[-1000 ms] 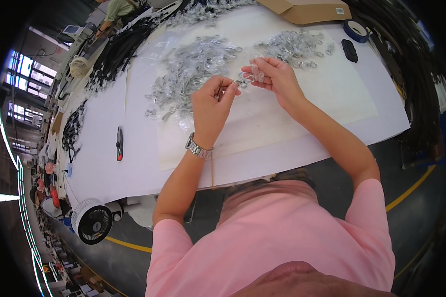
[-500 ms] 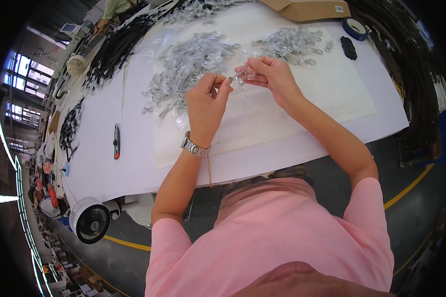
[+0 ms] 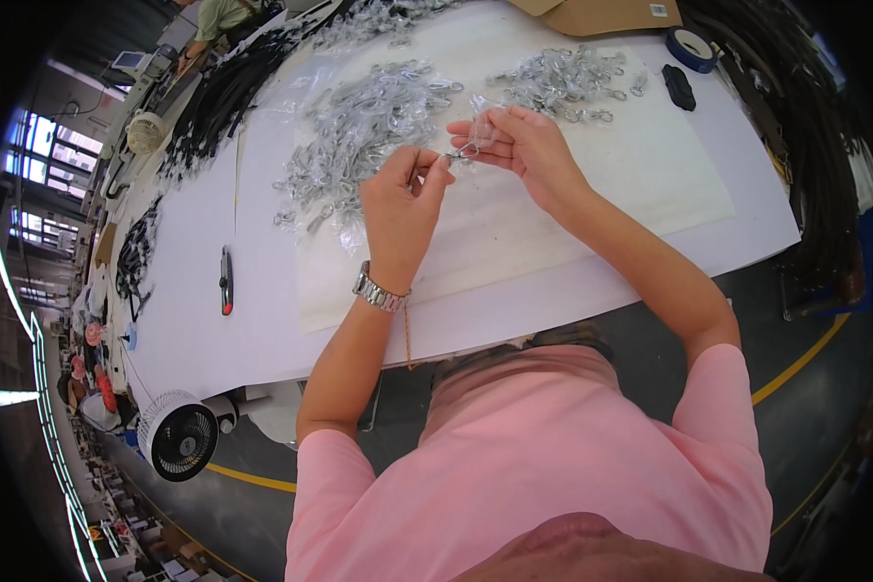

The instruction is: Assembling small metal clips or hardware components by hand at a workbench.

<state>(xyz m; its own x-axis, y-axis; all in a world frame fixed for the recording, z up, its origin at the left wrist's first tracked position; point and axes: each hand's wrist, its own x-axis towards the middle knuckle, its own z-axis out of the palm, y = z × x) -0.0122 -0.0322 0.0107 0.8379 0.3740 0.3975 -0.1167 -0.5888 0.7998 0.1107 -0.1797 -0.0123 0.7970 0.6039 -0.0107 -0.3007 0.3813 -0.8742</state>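
Observation:
Above the white table point(image 3: 592, 262), my left hand point(image 3: 398, 209) pinches one end of a small silvery metal snap hook point(image 3: 464, 152) between thumb and fingertips. My right hand point(image 3: 541, 165) meets it from the other side. Its thumb and forefinger grip a crumpled clear plastic wrapper point(image 3: 482, 128), while the other fingers stretch out behind the hook. Whether the wrapper still encloses part of the hook I cannot tell. Beyond my left hand spreads a large pile of plastic-wrapped metal hooks point(image 3: 369, 121). A smaller pile of similar hooks point(image 3: 563, 82) lies beyond my right hand.
On the left lie a utility knife point(image 3: 227, 281) and bundles of black straps point(image 3: 228, 92). A tape roll point(image 3: 692, 48), a black object point(image 3: 679, 87) and a cardboard box point(image 3: 601, 16) occupy the far right. A fan point(image 3: 179, 436) stands at the near left. Another person point(image 3: 225, 17) works far left.
My right fingers have opened out a little, and the clear wrapper now sticks up above them. The left hand keeps its pinch on the hook, almost unmoved.

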